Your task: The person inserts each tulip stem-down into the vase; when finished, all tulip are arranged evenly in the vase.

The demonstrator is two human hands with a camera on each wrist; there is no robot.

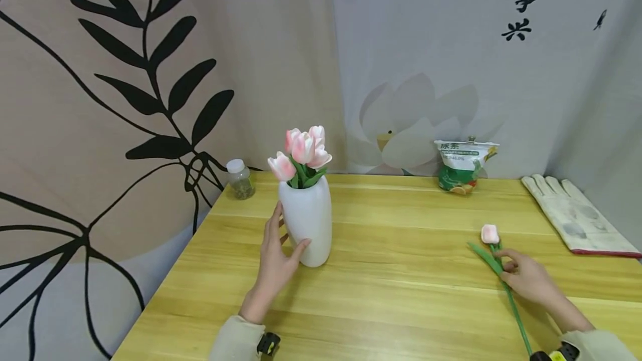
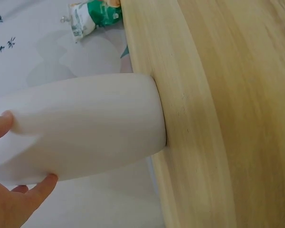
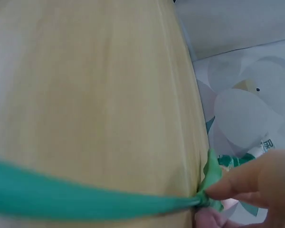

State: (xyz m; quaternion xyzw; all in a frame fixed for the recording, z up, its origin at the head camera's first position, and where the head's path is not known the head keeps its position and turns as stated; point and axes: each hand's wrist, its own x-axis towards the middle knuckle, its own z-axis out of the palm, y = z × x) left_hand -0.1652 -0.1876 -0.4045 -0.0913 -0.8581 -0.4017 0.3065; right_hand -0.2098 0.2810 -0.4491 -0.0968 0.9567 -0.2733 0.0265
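A white vase point(image 1: 307, 222) stands upright on the table, with several pink tulips point(image 1: 304, 149) in its mouth. My left hand point(image 1: 276, 263) grips the vase from its left side, thumb on the front and fingers round the side. In the left wrist view, the fingertips touch the smooth wall of the vase point(image 2: 85, 123). At the right, my right hand point(image 1: 529, 277) pinches the green stem of a single pink tulip point(image 1: 490, 234) just below its bloom. The stem point(image 3: 109, 205) runs back towards the wrist in the right wrist view.
A small clear bottle with a white cap point(image 1: 241, 180) stands at the back left corner of the wooden table point(image 1: 391, 294). Along the back edge is a green and white bag point(image 1: 463, 166), clipped at the top. A pale glove point(image 1: 577, 219) lies at the right. Printed curtains hang behind.
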